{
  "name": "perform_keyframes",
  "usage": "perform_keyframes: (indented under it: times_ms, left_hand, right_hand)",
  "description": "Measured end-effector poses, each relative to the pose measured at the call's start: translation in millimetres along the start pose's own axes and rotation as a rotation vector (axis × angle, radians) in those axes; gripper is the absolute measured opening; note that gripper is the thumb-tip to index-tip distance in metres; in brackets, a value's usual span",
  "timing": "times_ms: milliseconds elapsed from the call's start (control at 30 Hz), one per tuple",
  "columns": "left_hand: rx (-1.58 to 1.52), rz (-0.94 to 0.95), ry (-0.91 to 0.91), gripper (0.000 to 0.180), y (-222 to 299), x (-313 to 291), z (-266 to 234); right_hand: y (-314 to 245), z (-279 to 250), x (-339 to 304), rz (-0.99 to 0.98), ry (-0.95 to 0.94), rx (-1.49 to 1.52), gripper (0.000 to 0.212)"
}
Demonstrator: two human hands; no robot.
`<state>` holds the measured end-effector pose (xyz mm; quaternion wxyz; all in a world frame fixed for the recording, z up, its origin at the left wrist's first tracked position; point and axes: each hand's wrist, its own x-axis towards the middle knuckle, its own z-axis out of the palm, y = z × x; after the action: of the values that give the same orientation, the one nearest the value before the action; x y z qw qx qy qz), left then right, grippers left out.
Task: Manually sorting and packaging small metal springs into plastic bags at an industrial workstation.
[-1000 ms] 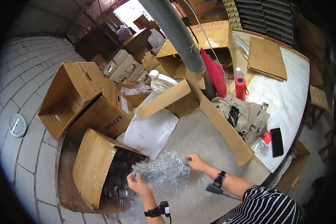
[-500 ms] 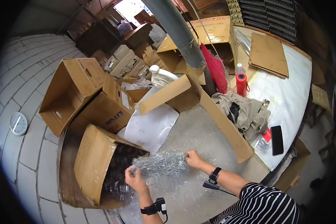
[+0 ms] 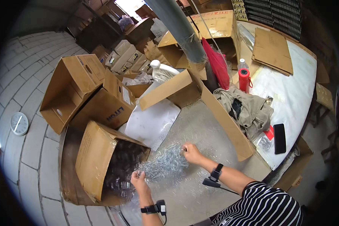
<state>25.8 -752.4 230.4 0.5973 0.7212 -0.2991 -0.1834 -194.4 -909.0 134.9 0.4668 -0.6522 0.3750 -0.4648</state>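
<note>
A loose mass of thin, silvery wire-like pieces (image 3: 164, 164) lies between my two hands, above the grey tabletop (image 3: 199, 128). At its near left edge my left hand (image 3: 140, 182) is closed, thumb and fingertips bent toward the pieces. My right hand (image 3: 193, 153) is closed like a fist at the mass's right end. What the fingers of either hand grip there is too small and blurred to make out. More of the thin pieces are scattered over the tabletop. Left of my left hand, an open carton (image 3: 96, 162) lies on its side with dark, shiny contents (image 3: 126, 165).
A cardboard flap wall (image 3: 229, 124) borders the tabletop on the right. Beyond it are a grey-beige cloth (image 3: 248, 109), a red bottle (image 3: 244, 80) and a black phone (image 3: 279, 138). A white sheet (image 3: 152, 122), empty cartons (image 3: 73, 88) and a post (image 3: 180, 30) stand behind.
My right hand has moved slightly left and up, my left hand slightly right and down. The silvery mass between them has shifted and looks more bunched.
</note>
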Motion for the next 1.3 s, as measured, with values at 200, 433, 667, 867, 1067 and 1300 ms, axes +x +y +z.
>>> perform_keyframes:
  times_ms: [200, 433, 667, 867, 1067, 1300]
  left_hand:
    - [0.154, -0.013, 0.102, 0.014, 9, 3, 11]
    - [0.233, 0.137, 0.062, 0.022, -2, 23, 15]
    - [0.099, 0.199, 0.241, 0.04, 51, 28, -7]
    - [-0.064, 0.007, 0.082, 0.046, 46, -2, -68]
    - [-0.1, -0.434, -0.094, 0.04, -50, -96, -132]
    - [-0.322, -0.694, 0.321, 0.034, -118, -247, -223]
  right_hand:
    - [2, -5, 1, 0.293, -0.084, 0.022, 0.013]
    - [15, -1, 12, 0.304, -0.081, 0.118, 0.017]
    - [-112, -27, 55, 0.244, -0.077, 0.632, 0.005]
    - [-126, -32, 100, 0.127, -0.042, 0.786, 0.011]
    - [-86, -77, 116, 0.072, 0.117, 0.863, 0.014]
    - [22, -86, 109, 0.129, 0.357, 0.586, 0.015]
